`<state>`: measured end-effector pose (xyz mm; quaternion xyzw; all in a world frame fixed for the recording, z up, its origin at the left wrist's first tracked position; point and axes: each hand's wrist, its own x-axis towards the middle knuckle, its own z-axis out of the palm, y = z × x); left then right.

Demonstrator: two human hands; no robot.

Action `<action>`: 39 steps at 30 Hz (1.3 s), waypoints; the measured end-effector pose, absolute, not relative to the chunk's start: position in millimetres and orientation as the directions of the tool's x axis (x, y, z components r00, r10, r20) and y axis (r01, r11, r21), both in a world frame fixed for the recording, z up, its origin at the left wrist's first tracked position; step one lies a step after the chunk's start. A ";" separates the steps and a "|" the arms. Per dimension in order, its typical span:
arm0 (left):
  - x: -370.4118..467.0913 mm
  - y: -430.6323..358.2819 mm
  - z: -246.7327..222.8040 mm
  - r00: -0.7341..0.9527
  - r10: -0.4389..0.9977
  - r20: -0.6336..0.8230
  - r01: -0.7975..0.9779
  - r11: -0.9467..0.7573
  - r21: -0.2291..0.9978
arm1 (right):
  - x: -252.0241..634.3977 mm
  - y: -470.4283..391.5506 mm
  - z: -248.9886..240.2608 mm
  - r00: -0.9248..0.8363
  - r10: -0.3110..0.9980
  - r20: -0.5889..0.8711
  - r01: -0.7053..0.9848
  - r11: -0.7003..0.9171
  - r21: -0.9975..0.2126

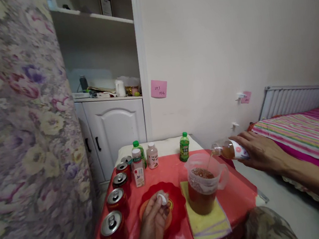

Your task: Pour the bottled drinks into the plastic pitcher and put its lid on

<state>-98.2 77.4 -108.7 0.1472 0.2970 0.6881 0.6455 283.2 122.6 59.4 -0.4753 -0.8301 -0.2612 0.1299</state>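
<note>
My right hand [253, 148] is wrapped round a clear bottle [227, 149] with a white label, tipped almost level. Brown liquid runs from its mouth into a clear plastic pitcher [201, 184], which is more than half full and has foam on top. The pitcher stands on a folded yellow cloth [209, 226], its handle to the right. Over a red scalloped dish [180, 207], my left hand [154, 213] pinches a small white bottle cap [162, 199] between thumb and fingers.
Several red cans [114, 231] line the table's left edge. Behind the dish stand a white-labelled bottle [138, 171], another pale bottle [152, 156] and a green-capped bottle [140, 153]. A second green bottle [184, 147] is behind the pitcher. A bed [302, 132] lies to the right.
</note>
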 end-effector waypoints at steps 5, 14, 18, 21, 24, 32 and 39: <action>-97.8 75.5 -104.2 -0.135 0.976 -0.173 -0.798 -0.003 0.603 | 283.5 124.0 57.9 -0.524 0.713 0.466 0.851 0.417 0.319; -96.9 73.9 -99.9 -0.150 0.974 -0.170 -0.779 -0.011 0.626 | 280.8 124.1 59.5 -0.536 0.703 0.468 0.844 0.423 0.330; -97.4 73.6 -100.0 -0.144 0.977 -0.159 -0.774 -0.011 0.633 | 279.0 124.1 59.6 -0.528 0.712 0.464 0.849 0.423 0.317; -98.4 73.7 -100.2 -0.142 0.980 -0.139 -0.773 -0.022 0.634 | 277.7 123.9 59.5 -0.523 0.715 0.464 0.852 0.416 0.317; -99.3 73.6 -100.3 -0.137 0.981 -0.135 -0.774 -0.021 0.632 | 276.3 123.5 59.8 -0.527 0.718 0.455 0.849 0.421 0.319; -99.5 73.4 -101.2 -0.126 0.983 -0.135 -0.775 -0.012 0.632 | 274.0 121.4 60.7 -0.532 0.707 0.465 0.846 0.418 0.333; -99.9 74.1 -103.1 -0.140 0.981 -0.138 -0.776 -0.022 0.631 | 273.2 123.7 63.4 -0.548 0.683 0.483 0.836 0.429 0.341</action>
